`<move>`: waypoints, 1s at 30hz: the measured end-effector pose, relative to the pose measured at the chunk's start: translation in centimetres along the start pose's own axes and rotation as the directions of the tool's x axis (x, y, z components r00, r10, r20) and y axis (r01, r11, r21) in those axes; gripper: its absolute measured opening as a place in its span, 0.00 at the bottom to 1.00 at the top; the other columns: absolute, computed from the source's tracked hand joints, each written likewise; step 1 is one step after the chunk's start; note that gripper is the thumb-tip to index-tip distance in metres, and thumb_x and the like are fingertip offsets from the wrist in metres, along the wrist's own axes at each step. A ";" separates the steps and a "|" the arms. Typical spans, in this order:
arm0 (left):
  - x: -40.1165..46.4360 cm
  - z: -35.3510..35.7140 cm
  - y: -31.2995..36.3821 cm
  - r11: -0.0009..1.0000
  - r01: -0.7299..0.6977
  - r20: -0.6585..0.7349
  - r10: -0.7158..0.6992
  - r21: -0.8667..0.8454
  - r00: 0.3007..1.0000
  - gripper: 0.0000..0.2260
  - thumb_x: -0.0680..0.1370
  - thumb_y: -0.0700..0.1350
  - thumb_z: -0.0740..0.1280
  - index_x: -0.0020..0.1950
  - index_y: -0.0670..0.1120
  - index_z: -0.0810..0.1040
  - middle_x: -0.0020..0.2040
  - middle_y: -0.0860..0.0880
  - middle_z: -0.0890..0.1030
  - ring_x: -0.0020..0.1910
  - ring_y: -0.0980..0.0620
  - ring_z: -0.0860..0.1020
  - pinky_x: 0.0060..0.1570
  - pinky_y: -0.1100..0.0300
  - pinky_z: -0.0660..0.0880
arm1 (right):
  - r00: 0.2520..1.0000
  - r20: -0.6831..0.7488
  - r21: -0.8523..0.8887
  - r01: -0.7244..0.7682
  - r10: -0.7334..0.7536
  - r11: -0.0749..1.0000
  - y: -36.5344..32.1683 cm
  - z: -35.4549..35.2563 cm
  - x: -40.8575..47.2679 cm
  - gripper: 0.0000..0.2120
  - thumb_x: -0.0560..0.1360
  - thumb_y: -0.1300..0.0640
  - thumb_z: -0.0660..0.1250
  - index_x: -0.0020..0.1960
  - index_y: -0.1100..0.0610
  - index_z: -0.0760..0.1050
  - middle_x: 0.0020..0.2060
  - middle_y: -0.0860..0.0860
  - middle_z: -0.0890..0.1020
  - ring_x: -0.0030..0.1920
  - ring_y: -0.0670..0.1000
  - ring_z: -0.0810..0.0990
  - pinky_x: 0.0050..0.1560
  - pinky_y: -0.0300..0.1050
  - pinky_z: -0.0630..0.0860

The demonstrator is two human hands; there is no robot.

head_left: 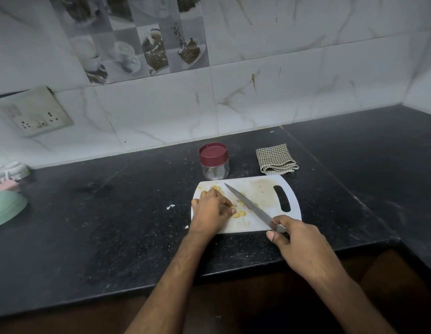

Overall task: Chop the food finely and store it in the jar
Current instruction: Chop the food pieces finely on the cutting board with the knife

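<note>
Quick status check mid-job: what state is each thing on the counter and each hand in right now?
Jar: upright, maroon lid on, looks empty.
Cutting board: flat on the counter, stained.
Food pieces: partly chopped, scattered on the board.
Knife: blade angled over the food.
Right hand: grips the knife handle.
Left hand: fingers curled on the food.
Checked cloth: folded, behind the board.

At 12 o'clock on the black table (113, 225) we see a folded checked cloth (275, 159) lying flat, close to the wall. At 9 o'clock, at the table's far left edge, sits a pale green bowl (7, 208), with pink and white items just behind it that we cannot make out. A small white scrap (170, 207) lies on the table near the middle. At 10 o'clock, a switch plate (38, 112) is mounted on the marbled wall tiles (281, 92).
</note>
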State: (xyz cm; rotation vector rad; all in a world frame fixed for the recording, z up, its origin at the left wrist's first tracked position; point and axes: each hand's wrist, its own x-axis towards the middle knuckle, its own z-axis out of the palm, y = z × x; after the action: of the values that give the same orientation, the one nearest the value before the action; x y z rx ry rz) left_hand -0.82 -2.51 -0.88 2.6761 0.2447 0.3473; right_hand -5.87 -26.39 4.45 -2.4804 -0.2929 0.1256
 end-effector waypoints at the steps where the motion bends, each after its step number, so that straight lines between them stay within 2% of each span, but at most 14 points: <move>1: 0.0 0.1 0.1 1.000 0.002 0.012 -0.002 0.015 1.000 0.08 0.78 0.56 0.71 0.54 0.56 0.85 0.55 0.55 0.75 0.59 0.54 0.68 0.55 0.54 0.58 | 1.000 0.005 -0.002 0.000 0.000 1.000 -0.1 0.0 0.0 0.07 0.80 0.45 0.66 0.57 0.44 0.76 0.40 0.43 0.78 0.41 0.42 0.77 0.46 0.46 0.79; 6: 0.0 -0.1 0.4 0.999 -0.011 0.010 0.011 0.034 1.000 0.07 0.78 0.55 0.71 0.53 0.54 0.85 0.55 0.55 0.74 0.60 0.53 0.69 0.55 0.54 0.58 | 1.000 0.009 -0.002 0.009 -0.009 1.000 -0.3 -0.2 0.0 0.08 0.80 0.45 0.66 0.58 0.43 0.76 0.41 0.41 0.78 0.40 0.41 0.77 0.41 0.42 0.76; 12: -2.4 -1.3 -1.8 1.000 0.015 -0.105 -0.017 -0.017 0.994 0.06 0.78 0.54 0.72 0.51 0.54 0.85 0.53 0.57 0.74 0.57 0.56 0.67 0.53 0.54 0.58 | 0.997 0.066 -0.006 0.043 -0.042 0.999 -1.2 0.9 -0.1 0.09 0.81 0.44 0.64 0.59 0.43 0.75 0.42 0.41 0.79 0.41 0.42 0.77 0.40 0.41 0.74; 14: -3.0 -1.3 -2.2 0.999 0.032 -0.082 -0.034 -0.019 0.996 0.06 0.78 0.54 0.72 0.51 0.54 0.85 0.53 0.58 0.74 0.57 0.56 0.68 0.52 0.54 0.58 | 0.992 0.113 0.021 0.046 -0.048 0.999 -1.9 1.6 -0.3 0.12 0.82 0.45 0.62 0.64 0.45 0.74 0.44 0.42 0.79 0.44 0.43 0.78 0.43 0.41 0.74; 16: -3.4 -1.0 -2.4 0.997 0.053 -0.067 -0.057 -0.046 0.996 0.07 0.78 0.54 0.72 0.53 0.55 0.85 0.52 0.58 0.75 0.57 0.56 0.69 0.52 0.53 0.58 | 0.986 0.159 0.033 0.052 -0.057 0.998 -2.5 2.3 -0.3 0.18 0.84 0.45 0.58 0.71 0.48 0.69 0.49 0.45 0.80 0.51 0.47 0.79 0.52 0.45 0.77; 18: -3.7 -0.5 -2.7 0.989 0.075 -0.087 -0.086 -0.125 0.992 0.09 0.77 0.56 0.72 0.55 0.55 0.85 0.52 0.58 0.76 0.58 0.56 0.70 0.53 0.53 0.59 | 0.982 0.178 0.026 0.062 -0.065 0.998 -2.7 2.6 -0.2 0.18 0.85 0.46 0.55 0.73 0.50 0.67 0.50 0.46 0.81 0.52 0.47 0.80 0.55 0.48 0.78; 20: -3.9 -0.1 -3.0 0.974 0.092 -0.112 -0.117 -0.206 0.987 0.12 0.77 0.58 0.72 0.57 0.55 0.85 0.53 0.60 0.77 0.58 0.58 0.71 0.54 0.54 0.59 | 0.980 0.186 0.002 0.078 -0.077 0.997 -2.7 2.8 0.0 0.14 0.85 0.48 0.53 0.65 0.51 0.72 0.44 0.45 0.80 0.46 0.44 0.79 0.49 0.45 0.78; 22: -3.8 0.2 -3.3 0.958 0.090 -0.140 -0.131 -0.271 0.981 0.10 0.77 0.57 0.72 0.55 0.54 0.85 0.51 0.60 0.79 0.56 0.57 0.73 0.58 0.51 0.65 | 0.978 0.192 -0.026 0.090 -0.083 0.996 -2.5 2.7 0.1 0.12 0.86 0.49 0.52 0.58 0.51 0.73 0.41 0.46 0.79 0.42 0.45 0.78 0.41 0.42 0.76; 25: -3.8 0.1 -3.4 0.942 0.093 -0.155 -0.149 -0.323 0.977 0.03 0.76 0.53 0.75 0.47 0.57 0.83 0.47 0.61 0.81 0.52 0.57 0.76 0.61 0.43 0.71 | 0.973 0.218 -0.040 0.093 -0.082 0.995 -2.3 2.8 0.1 0.11 0.86 0.49 0.51 0.58 0.49 0.71 0.42 0.46 0.78 0.41 0.45 0.77 0.37 0.39 0.70; 28: -3.9 0.1 -3.3 0.940 0.108 -0.143 -0.161 -0.324 0.977 0.03 0.75 0.52 0.76 0.43 0.58 0.83 0.46 0.61 0.80 0.52 0.57 0.75 0.62 0.42 0.70 | 0.963 0.259 -0.051 0.092 -0.076 0.994 -2.5 2.9 0.0 0.15 0.86 0.48 0.51 0.70 0.43 0.68 0.50 0.47 0.79 0.49 0.47 0.78 0.47 0.43 0.73; 30: -3.9 0.1 -3.4 0.940 0.101 -0.148 -0.156 -0.325 0.977 0.02 0.75 0.52 0.75 0.44 0.57 0.84 0.46 0.61 0.80 0.53 0.57 0.75 0.63 0.43 0.69 | 0.956 0.281 -0.068 0.104 -0.081 0.992 -2.8 3.0 -0.2 0.18 0.86 0.47 0.51 0.74 0.42 0.66 0.53 0.48 0.79 0.53 0.50 0.77 0.55 0.48 0.75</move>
State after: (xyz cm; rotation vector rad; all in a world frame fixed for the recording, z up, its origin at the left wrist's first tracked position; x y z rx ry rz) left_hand -4.86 -0.41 -3.28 2.3035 0.3805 0.5295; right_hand -7.03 -22.51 3.73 -2.5233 -0.5416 0.4338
